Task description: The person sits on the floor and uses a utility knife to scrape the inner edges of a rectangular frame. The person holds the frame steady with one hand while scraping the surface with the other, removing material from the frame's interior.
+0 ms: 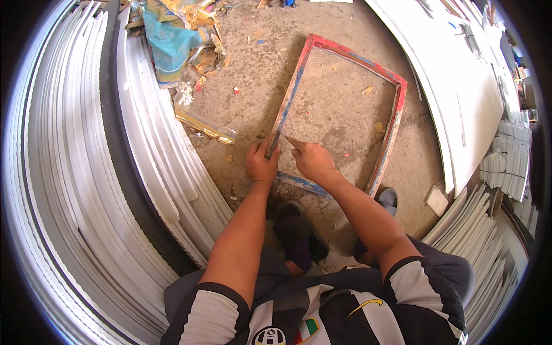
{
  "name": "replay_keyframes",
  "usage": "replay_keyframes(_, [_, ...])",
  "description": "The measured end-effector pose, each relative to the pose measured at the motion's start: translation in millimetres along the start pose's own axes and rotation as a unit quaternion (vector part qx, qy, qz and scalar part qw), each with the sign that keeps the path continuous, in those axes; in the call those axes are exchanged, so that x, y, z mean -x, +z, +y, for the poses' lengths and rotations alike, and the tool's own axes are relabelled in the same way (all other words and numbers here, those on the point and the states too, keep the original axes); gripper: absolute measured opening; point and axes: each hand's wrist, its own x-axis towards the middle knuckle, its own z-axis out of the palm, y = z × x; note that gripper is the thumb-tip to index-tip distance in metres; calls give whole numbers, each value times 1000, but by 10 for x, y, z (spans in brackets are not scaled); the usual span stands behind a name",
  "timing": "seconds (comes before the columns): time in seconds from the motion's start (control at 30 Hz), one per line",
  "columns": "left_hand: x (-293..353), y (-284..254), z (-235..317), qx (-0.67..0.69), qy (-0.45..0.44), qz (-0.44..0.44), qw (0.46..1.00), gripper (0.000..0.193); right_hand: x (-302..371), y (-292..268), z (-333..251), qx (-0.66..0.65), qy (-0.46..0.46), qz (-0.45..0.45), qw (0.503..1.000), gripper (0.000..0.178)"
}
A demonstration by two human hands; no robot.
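A rectangular frame (357, 60), with worn red and blue paint, lies in front of me. My left hand (263, 164) is closed around its left side, near the lower left corner. My right hand (313, 163) sits just inside the frame, its fingers closed on a thin tool (292, 141). The tool's tip points at the frame's left side, beside a dark grey stretch just above my left fingers. Most of the tool is hidden in my right fist, so its exact kind is unclear.
Long white strips (69, 132) are stacked along my left. White sheets (454, 75) lean at the right, above bundled strips (506, 155). A blue cloth (167, 43), torn wrapping and a gold-coloured piece (204, 125) litter the concrete floor (247, 75). My feet are beside the frame's near end.
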Motion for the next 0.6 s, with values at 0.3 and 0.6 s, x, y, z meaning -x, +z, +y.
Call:
replay_keyframes(0.3, [3, -5, 6, -2, -14, -7, 1000, 43, -51, 18, -76, 67, 5, -15, 998, 47])
replay_keyframes(0.6, [-12, -13, 74, -8, -45, -39, 998, 50, -108, 228, 64, -27, -32, 21, 999, 49])
